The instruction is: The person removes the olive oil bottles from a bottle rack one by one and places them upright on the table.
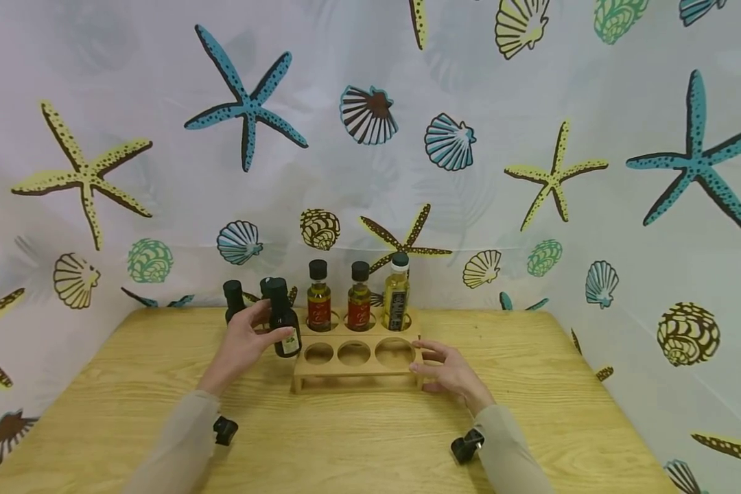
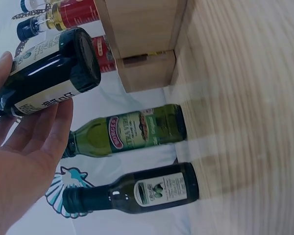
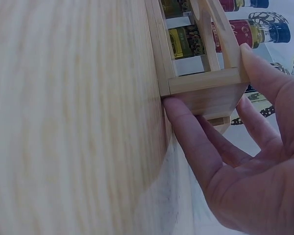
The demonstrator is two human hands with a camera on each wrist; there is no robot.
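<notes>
Wooden surface [image 1: 370, 439] under a rack [image 1: 357, 370] (front holes empty): a dark bottle [image 1: 282, 317] is gripped by the left hand [image 1: 243, 343] just beside the rack, which is steadied by the open right hand [image 1: 447, 370]; the bottle is best kept upright over a hole.

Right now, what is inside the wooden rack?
The wooden rack holds three bottles in its back row: two red-labelled ones and a taller yellow oil bottle. Its three front holes are empty. The bottles' bases are hidden.
</notes>
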